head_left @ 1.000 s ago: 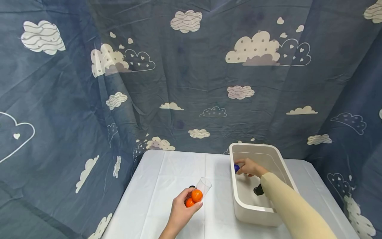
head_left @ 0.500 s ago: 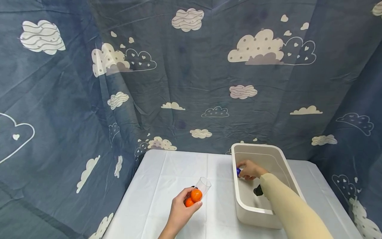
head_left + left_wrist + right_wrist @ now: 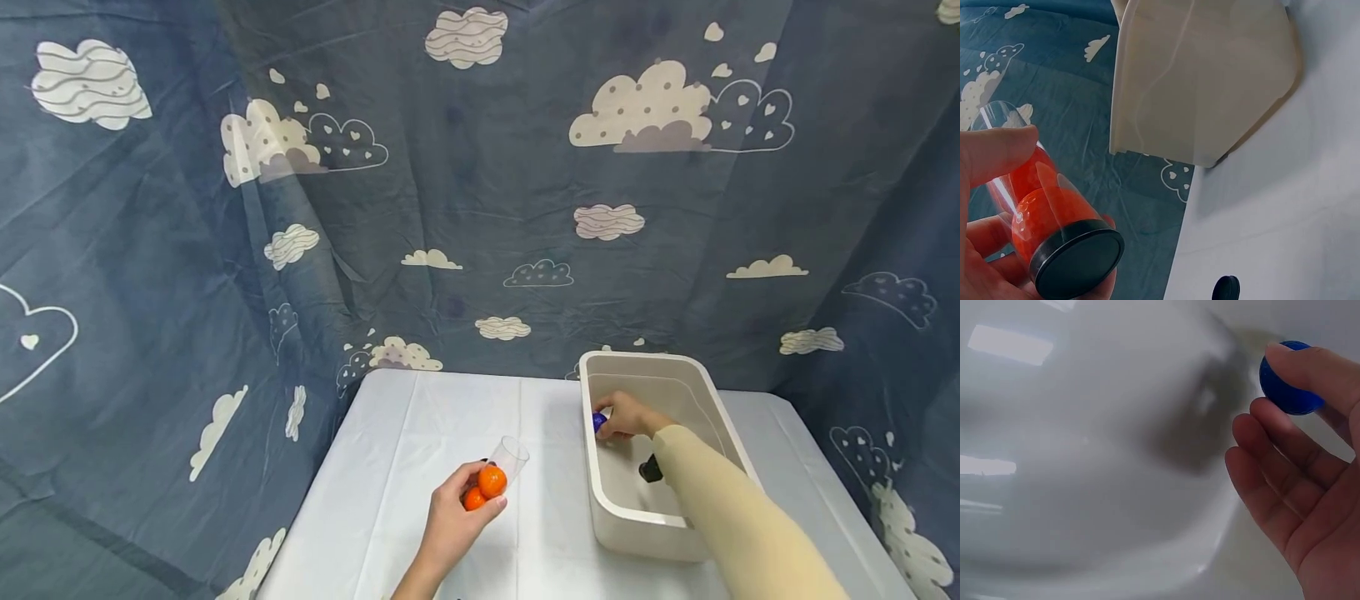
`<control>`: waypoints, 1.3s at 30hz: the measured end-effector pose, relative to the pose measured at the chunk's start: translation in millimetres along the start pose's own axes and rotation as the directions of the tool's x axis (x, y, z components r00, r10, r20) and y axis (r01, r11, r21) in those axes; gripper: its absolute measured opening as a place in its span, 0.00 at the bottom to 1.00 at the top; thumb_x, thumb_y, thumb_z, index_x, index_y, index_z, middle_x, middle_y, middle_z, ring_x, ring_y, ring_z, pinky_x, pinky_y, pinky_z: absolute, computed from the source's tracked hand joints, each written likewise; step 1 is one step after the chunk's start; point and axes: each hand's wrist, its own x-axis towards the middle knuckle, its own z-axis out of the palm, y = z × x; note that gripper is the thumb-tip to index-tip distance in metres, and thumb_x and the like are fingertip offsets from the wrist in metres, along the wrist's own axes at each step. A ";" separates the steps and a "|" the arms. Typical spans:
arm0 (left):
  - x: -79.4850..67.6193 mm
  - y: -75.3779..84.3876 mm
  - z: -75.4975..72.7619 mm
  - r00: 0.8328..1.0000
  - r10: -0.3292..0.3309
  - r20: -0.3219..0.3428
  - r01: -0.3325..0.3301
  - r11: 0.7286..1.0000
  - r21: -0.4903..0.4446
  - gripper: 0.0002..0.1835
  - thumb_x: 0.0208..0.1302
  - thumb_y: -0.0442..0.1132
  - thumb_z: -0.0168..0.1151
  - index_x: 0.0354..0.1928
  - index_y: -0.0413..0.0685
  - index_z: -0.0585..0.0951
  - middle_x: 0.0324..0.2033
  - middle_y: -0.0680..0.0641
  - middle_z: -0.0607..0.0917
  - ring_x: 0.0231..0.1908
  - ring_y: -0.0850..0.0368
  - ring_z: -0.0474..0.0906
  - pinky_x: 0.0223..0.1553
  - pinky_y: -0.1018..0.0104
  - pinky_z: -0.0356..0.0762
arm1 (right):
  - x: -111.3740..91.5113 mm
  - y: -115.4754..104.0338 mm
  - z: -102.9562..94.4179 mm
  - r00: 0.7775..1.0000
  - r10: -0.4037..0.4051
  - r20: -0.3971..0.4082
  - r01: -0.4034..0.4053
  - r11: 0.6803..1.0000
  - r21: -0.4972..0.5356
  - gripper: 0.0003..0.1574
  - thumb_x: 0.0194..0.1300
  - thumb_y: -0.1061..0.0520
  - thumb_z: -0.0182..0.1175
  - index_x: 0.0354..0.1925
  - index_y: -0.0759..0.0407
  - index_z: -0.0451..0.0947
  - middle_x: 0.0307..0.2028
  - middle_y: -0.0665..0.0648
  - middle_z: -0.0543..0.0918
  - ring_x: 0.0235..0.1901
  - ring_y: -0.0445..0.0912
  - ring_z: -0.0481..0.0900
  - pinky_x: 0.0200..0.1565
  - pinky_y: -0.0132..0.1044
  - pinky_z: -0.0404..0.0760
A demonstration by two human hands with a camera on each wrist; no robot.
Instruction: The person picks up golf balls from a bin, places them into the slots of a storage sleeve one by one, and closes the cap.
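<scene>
My left hand (image 3: 457, 510) grips a clear plastic tube (image 3: 510, 455) with a black cap (image 3: 1079, 257) at its lower end, tilted above the table. Inside the tube sit two orange balls (image 3: 492, 481); its far end looks uncapped. In the head view my right hand (image 3: 628, 416) reaches down inside a cream-coloured bin (image 3: 636, 523), by its left wall. A blue ball (image 3: 1291, 378) is pinched between thumb and fingers of that hand, as the right wrist view shows. The other fingers are loosely bent.
The bin stands at the right of a table with a white cloth (image 3: 405, 450). A black object (image 3: 650, 469) is in the bin, partly hidden by the right sleeve. A small black disc (image 3: 1227, 288) lies on the cloth. Dark cloud-print curtains (image 3: 465, 192) surround the table.
The right hand has shifted slightly within the bin and now lifts the blue ball a little by the left wall. The left hand with the tube stays about the same.
</scene>
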 end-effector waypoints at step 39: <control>-15.5 31.0 7.9 1.000 0.016 -0.005 -0.016 1.000 0.004 0.24 0.51 0.30 0.77 0.52 0.43 0.82 0.42 0.44 0.87 0.41 0.50 0.83 0.44 0.62 0.81 | -91.4 -95.2 -53.5 0.957 -0.268 -0.116 0.213 0.913 -0.347 0.26 0.56 0.43 0.74 0.47 0.58 0.85 0.31 0.48 0.84 0.30 0.41 0.79 0.33 0.38 0.79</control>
